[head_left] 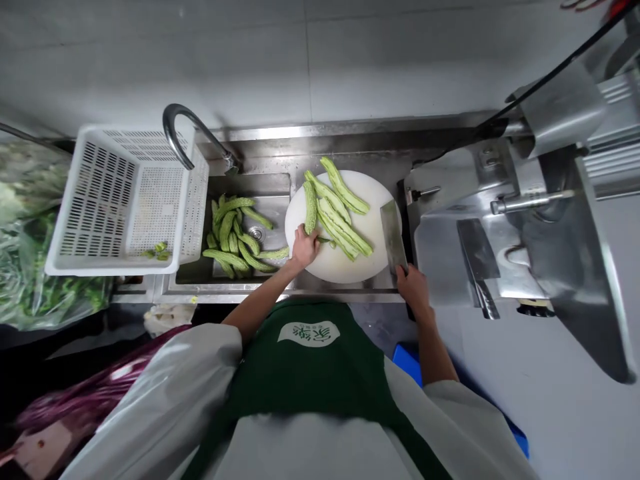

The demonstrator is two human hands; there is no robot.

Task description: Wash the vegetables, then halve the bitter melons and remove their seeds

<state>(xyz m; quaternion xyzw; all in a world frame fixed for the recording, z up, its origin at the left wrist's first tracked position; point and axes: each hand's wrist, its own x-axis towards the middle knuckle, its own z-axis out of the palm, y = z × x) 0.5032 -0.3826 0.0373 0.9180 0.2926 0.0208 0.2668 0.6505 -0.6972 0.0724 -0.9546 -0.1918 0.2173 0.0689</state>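
My left hand point(305, 247) is at the near left of a round white cutting board point(325, 270), its fingers closed on the lower end of a whole bitter melon point(310, 208). Beside that melon lie several long split pieces of bitter melon point(345, 227), pale green and bumpy, slanting across the board. A small stem scrap point(333, 245) rests by my fingertips. In my right hand point(413, 287) is the handle of a cleaver point(393, 233). Its broad blade lies flat over the board's right edge, apart from the melons.
Several whole bitter melons point(233, 233) fill the sink basin at left, under a curved faucet point(177, 127). A white plastic basket point(130, 267) holds a few green scraps. At right stand a metal slicing machine point(575, 267) and a second cleaver point(477, 253). Bagged greens point(65, 293) sit far left.
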